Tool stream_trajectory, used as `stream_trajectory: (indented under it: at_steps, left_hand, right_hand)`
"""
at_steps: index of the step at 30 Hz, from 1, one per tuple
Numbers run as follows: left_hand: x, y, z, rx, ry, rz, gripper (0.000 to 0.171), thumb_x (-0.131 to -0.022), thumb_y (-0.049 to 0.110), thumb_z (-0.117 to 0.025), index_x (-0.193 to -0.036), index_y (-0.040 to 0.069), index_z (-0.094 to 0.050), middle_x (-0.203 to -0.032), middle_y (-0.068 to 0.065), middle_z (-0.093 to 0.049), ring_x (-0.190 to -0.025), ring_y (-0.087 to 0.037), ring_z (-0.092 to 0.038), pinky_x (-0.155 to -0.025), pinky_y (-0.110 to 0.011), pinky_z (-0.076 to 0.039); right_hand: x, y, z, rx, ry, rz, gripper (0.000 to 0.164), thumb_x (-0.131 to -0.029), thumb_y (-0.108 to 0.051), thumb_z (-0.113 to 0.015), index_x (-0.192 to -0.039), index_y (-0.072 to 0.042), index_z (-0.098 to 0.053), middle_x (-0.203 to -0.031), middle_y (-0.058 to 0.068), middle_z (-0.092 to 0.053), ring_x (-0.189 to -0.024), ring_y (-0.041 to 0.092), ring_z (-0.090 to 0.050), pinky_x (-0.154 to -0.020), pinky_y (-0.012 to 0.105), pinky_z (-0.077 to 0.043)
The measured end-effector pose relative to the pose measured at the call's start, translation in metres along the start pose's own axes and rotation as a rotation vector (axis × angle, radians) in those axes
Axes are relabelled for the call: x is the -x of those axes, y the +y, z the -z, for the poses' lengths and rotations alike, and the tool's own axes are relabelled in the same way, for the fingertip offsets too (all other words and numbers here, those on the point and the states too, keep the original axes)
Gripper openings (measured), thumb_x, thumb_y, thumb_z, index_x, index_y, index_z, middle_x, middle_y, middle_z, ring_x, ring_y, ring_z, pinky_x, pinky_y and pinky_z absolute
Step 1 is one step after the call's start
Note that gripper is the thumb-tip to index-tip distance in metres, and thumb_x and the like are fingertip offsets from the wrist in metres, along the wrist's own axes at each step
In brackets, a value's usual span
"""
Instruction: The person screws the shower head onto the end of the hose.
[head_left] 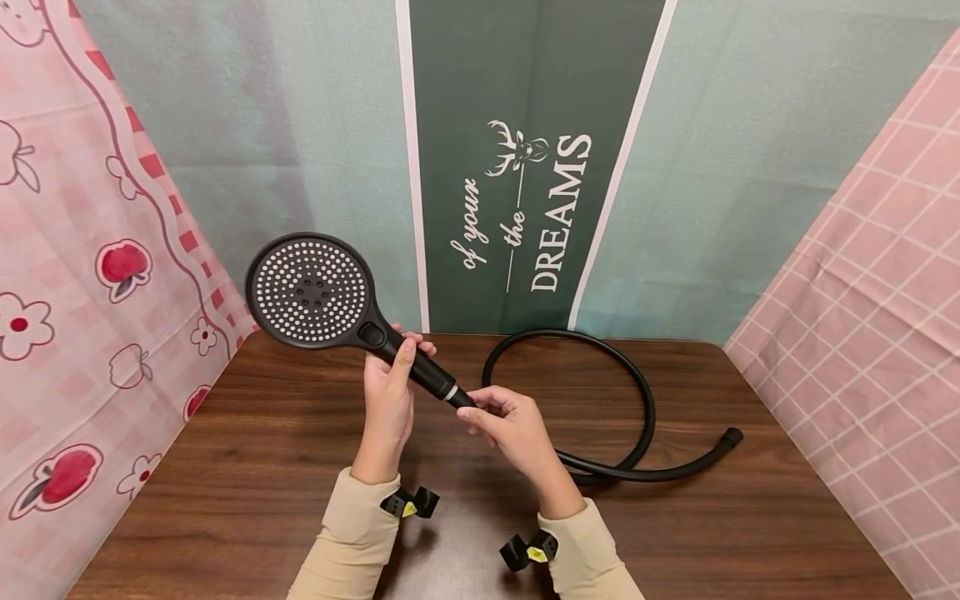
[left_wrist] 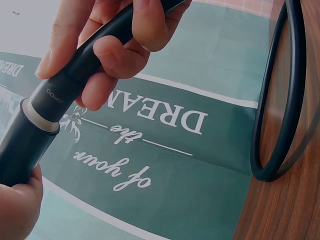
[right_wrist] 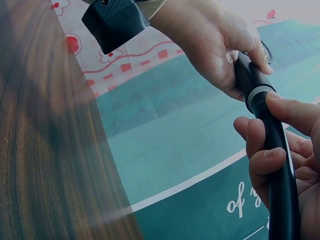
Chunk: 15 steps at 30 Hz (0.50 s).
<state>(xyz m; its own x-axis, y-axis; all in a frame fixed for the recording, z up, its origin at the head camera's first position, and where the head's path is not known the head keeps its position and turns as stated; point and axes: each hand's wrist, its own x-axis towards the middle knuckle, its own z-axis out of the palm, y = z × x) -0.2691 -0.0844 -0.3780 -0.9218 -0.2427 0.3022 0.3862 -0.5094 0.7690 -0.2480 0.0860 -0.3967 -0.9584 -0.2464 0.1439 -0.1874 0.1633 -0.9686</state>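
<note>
A black hand shower [head_left: 311, 292] is held up above the table, its round face of pale nozzles turned toward me and tilted to the upper left. My left hand [head_left: 388, 404] grips its handle [head_left: 431, 375], thumb lying along the front. At the handle's lower end my right hand [head_left: 513, 425] pinches the connector [left_wrist: 57, 95] of a black shower hose [head_left: 651, 408]. In the left wrist view a pale ring [left_wrist: 39, 116] shows between handle and connector. The right fingers curl round the hose just below that joint in the right wrist view.
The hose loops over the brown wooden table [head_left: 247, 467] on the right, its free end [head_left: 731, 437] pointing right. A green cloth with lettering [head_left: 525, 208] hangs behind. Pink patterned cloths line the left [head_left: 67, 333] and right [head_left: 885, 317]. Each wrist wears a small black camera [head_left: 427, 502].
</note>
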Motion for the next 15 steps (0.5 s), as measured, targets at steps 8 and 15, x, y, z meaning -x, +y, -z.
stream_trajectory:
  at_steps: [8, 15]
  left_hand:
    - [-0.0002, -0.0003, 0.0004, 0.005, -0.011, -0.007, 0.027, -0.102, 0.005, -0.049, -0.126, 0.006, -0.037, -0.098, 0.003, -0.064, -0.089, -0.008, -0.07, -0.094, -0.025, -0.057]
    - [-0.0001, -0.0005, 0.0004, 0.011, -0.012, -0.007, 0.026, -0.102, 0.005, -0.05, -0.125, 0.007, -0.037, -0.098, 0.002, -0.065, -0.089, -0.008, -0.07, -0.094, -0.025, -0.057]
  right_hand:
    - [-0.0008, 0.0013, 0.0006, 0.001, -0.003, -0.006, 0.018, -0.088, -0.014, -0.075, -0.1, -0.001, -0.072, -0.076, 0.03, -0.064, -0.049, 0.017, -0.048, -0.045, 0.022, -0.043]
    - [-0.0007, 0.0012, 0.0007, 0.001, -0.008, -0.017, 0.019, -0.089, -0.015, -0.074, -0.1, -0.001, -0.072, -0.076, 0.028, -0.065, -0.05, 0.016, -0.05, -0.046, 0.019, -0.042]
